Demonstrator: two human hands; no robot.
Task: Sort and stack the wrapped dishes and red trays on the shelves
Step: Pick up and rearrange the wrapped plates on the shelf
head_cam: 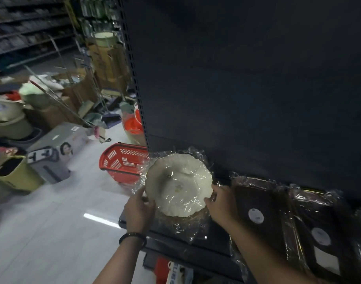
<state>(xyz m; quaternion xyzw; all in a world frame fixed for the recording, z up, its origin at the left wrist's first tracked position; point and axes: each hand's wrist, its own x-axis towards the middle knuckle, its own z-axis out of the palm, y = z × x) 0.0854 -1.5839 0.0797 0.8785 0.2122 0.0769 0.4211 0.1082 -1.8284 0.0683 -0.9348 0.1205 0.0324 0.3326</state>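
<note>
A white scalloped dish (178, 184) wrapped in clear plastic sits at the left end of a dark shelf (196, 249). My left hand (137, 210) grips its left rim and my right hand (221, 202) grips its right rim. To the right on the same shelf lie dark wrapped trays (263, 208) with round white stickers, another wrapped tray (323, 232) beside them. A brownish wrapped item shows under the white dish's near edge.
The shelf's dark back panel (247, 89) rises behind the dish. A red shopping basket (122, 162) stands on the floor left of the shelf. Boxes, buckets and a yellow-green bin (13, 175) clutter the floor further left.
</note>
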